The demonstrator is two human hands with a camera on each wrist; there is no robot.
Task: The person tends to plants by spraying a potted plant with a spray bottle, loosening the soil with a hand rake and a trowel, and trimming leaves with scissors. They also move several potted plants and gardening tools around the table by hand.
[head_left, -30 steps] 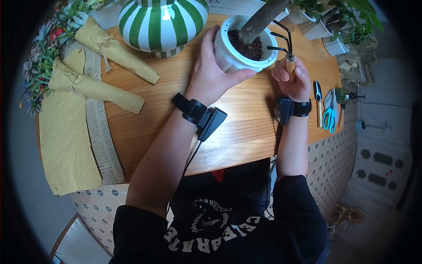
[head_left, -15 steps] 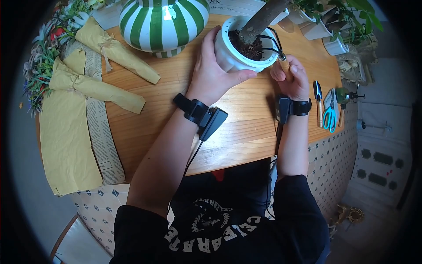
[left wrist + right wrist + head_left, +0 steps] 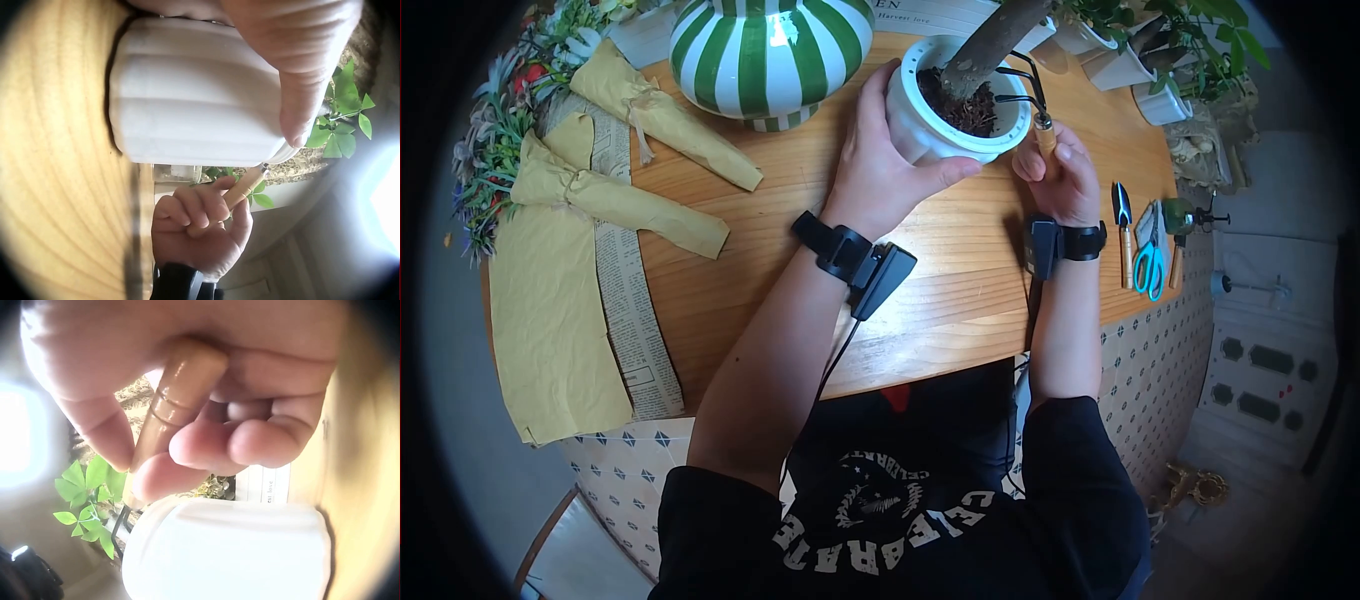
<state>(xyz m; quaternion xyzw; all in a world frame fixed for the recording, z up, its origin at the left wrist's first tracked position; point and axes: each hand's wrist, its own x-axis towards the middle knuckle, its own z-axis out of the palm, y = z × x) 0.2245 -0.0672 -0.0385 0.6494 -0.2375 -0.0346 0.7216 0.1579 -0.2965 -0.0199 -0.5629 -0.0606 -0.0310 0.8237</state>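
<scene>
A white ribbed pot [image 3: 920,130] holds dark soil [image 3: 972,112] and a thick woody stem [image 3: 992,48]. Round its near left side curls the left hand [image 3: 880,165], its thumb along the rim, as the left wrist view [image 3: 294,69] also shows. The right hand [image 3: 1060,175] grips the wooden handle [image 3: 1048,140] of a small black-tined rake [image 3: 1040,95], whose tines reach over the pot's right rim to the soil's edge. In the right wrist view, thumb and fingers wrap the handle [image 3: 172,400] above the pot [image 3: 231,550].
Left of the pot stand a green-striped vase [image 3: 770,55] and two paper-wrapped bundles [image 3: 650,215] with flowers. To the right lie a small trowel [image 3: 1123,235], blue-handled scissors [image 3: 1150,265] and a spray bottle [image 3: 1185,217]. Potted plants [image 3: 1120,70] stand at the back right.
The rake's tines have swung left from the pot's right rim over the soil, then shifted slightly back up and right. The left hand keeps its hold on the pot, which has barely moved.
</scene>
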